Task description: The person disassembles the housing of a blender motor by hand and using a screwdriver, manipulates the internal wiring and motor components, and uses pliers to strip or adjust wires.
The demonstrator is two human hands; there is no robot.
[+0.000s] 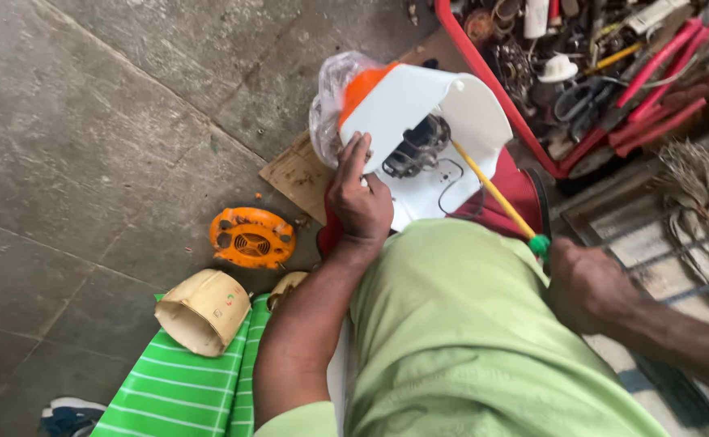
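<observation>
The person's left hand (pixel 359 202) presses against the edge of a white plastic appliance housing (pixel 407 105), its fingers (pixel 353 158) spread up along the white shell and holding it steady. The housing lies tilted on the person's lap over a dark red cloth (pixel 516 190), with its open underside turned toward the camera so that the small electric motor (pixel 419 146) with its copper windings shows inside. An orange part and a crumpled clear plastic bag (pixel 330 101) sit at the housing's far left side. The right hand (pixel 585 283) is clenched around the green handle end of a screwdriver (pixel 496 194) whose long yellow shaft runs up and to the left, its tip reaching into the housing just beside the motor. The person wears light green trousers (pixel 459 324). On the concrete floor (pixel 111 121) to the left lies a round orange vented cover (pixel 251 237), apart from the housing, and nearer the camera a cream-coloured cylindrical shell (pixel 204 311) rests on a green cloth with white stripes (pixel 180 388). A scrap of brown cardboard (pixel 298 174) lies under the housing's left edge. At upper right stands a red crate (pixel 492 81) crowded with pliers, cutters and other hand tools.
</observation>
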